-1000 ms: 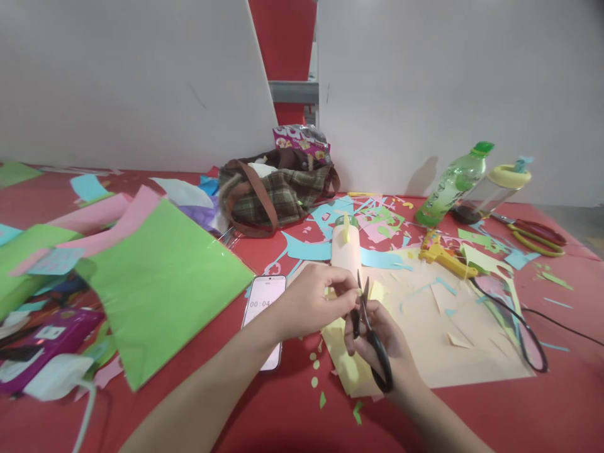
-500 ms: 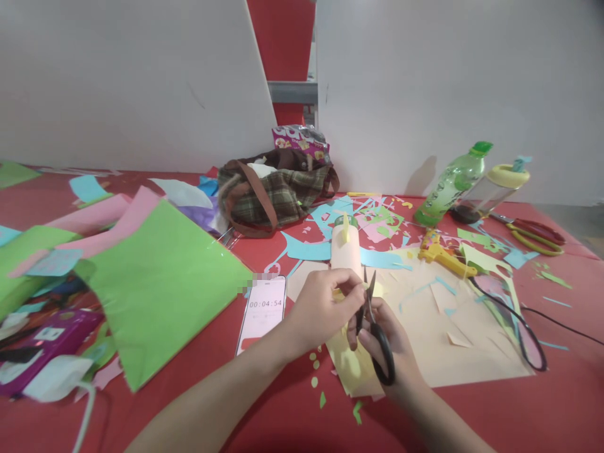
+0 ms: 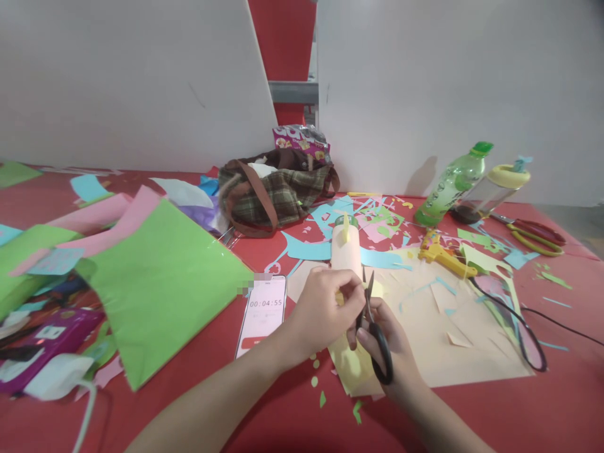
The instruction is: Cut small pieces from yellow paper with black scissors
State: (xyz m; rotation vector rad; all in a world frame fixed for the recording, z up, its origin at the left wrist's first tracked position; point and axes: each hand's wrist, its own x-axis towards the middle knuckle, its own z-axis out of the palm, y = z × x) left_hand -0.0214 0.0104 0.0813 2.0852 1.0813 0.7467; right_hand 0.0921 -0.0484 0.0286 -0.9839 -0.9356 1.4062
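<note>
My right hand grips black-handled scissors, fingers around the loops, with the blades pointing up and slightly parted. Beside the blades, my left hand is closed in a pinch, its fingertips almost at the metal. What it pinches is too small and covered to make out; a bit of yellow shows between the fingers. Just beyond the hands stands a paper-wrapped cylinder, pale peach with a yellow strip at its top. Below my hands lies a yellow paper sheet, partly hidden by them.
A phone showing a timer lies left of my hands, near a large green sheet. To the right are a cream sheet, a yellow glue gun and a green bottle. A plaid bag sits behind.
The scissors and right hand have shifted very slightly, while the left hand keeps its pinch almost in place. The phone's timer has gone from 04:54 to 04:55.
</note>
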